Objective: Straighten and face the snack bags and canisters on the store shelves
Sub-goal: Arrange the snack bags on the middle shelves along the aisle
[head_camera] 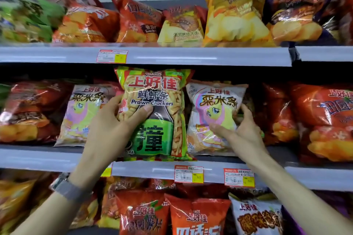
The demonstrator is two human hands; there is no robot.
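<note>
Left hand (112, 122) grips the green-and-yellow prawn cracker bag (152, 86) at its left edge: thumb across the front just under the "Prawn Crackers" print, fingers tucked behind. The bag stands upright and face out on the middle shelf (145, 170). Its bottom seam sits over the front lip and its top reaches the underside of the upper shelf (172, 56). Right hand (243, 133) holds the white corn-stick bag (215, 101), which is right beside the prawn bag and touching its right side. Thumb lies on the lower front, fingers curl round the right edge. This bag is shorter than the prawn bag, also face out, same shelf. So both bags sit between my hands, one per hand, each hand on the outer edge of its bag. A second white corn-stick bag (84, 112) sits just left of my left hand, partly hidden by it. Red snack bags (324, 120) fill the shelf further out. Watch (65, 187) is on the left wrist. Two price tags (188, 173) are on the shelf lip below the white bag.
</note>
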